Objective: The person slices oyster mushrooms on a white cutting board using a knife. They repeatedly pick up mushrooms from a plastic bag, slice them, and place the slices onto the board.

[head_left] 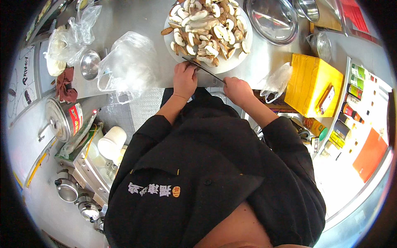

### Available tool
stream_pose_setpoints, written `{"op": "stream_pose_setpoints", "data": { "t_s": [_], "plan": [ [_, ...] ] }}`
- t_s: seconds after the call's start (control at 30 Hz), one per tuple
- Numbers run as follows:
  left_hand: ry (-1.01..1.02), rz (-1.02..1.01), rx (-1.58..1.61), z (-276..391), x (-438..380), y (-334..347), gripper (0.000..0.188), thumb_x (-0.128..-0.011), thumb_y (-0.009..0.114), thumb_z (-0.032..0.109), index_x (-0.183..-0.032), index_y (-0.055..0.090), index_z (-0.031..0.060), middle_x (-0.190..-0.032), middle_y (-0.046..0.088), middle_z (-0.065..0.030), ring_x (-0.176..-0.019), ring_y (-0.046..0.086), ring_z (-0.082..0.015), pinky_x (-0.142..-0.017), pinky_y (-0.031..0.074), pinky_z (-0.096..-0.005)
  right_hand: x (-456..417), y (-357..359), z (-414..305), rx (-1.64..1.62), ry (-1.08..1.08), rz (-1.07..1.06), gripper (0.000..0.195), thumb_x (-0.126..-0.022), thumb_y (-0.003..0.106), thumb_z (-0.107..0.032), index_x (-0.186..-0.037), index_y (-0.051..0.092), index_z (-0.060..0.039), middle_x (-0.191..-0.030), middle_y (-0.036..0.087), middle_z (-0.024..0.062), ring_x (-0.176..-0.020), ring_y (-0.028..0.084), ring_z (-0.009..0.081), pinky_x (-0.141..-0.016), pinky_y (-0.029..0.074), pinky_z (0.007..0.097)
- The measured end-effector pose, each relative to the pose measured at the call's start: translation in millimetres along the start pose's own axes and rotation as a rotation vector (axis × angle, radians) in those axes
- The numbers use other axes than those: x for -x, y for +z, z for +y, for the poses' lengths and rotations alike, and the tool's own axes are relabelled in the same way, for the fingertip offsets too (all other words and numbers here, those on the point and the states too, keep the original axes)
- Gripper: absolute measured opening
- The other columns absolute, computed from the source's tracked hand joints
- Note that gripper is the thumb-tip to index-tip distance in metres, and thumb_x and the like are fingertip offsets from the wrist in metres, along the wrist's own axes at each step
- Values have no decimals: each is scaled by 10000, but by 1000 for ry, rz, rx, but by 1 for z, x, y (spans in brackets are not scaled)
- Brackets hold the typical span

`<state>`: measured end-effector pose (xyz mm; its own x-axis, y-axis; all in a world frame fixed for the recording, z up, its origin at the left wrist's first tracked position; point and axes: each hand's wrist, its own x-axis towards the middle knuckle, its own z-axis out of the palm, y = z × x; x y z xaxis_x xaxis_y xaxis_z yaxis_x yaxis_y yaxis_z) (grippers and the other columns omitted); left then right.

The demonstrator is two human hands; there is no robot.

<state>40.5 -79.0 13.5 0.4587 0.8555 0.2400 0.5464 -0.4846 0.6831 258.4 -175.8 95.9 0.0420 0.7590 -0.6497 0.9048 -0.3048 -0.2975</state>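
My right hand (238, 90) grips the handle end of a knife (207, 70), whose blade is seen nearly edge-on and slants up to the left. Beside the blade, my left hand (185, 78) has its fingers curled down at the near rim of a round white cutting board (229, 66). A brown piece of mushroom shows under those fingertips, mostly hidden by hand and knife. Sliced mushrooms (203, 24), pale inside with brown skins, lie heaped over most of the board. One brown slice pokes past its left edge.
Left of the board, a clear plastic bag (127, 62) and a metal bowl (90, 64) sit on the steel counter (124, 15). A round metal tray (273, 20) lies to the right. Nearer stand another plastic bag (276, 81) and a yellow box (313, 83) bearing a phone (327, 99).
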Motion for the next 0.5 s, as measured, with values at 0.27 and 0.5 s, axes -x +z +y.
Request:
{"op": "stream_pose_setpoints", "data": {
  "t_s": [0.27,0.5],
  "plan": [
    [-47,27,27,-3,5,6,209,-828,721,15,-1032,700,56,-1111,641,-158,-1067,590,-415,-926,522,-510,38,-19,-8,-29,-23,44,257,-1020,570,-234,-1168,682,-57,-1008,725,219,-956,713,417,-875,574,530],
    [-33,35,31,-4,7,4,204,-821,727,16,-1020,691,48,-1096,631,-165,-1059,586,-420,-908,524,-510,40,-9,-13,-15,-3,42,206,-989,572,-209,-1066,655,-36,-993,722,226,-949,723,438,-854,581,548]
  ]
}}
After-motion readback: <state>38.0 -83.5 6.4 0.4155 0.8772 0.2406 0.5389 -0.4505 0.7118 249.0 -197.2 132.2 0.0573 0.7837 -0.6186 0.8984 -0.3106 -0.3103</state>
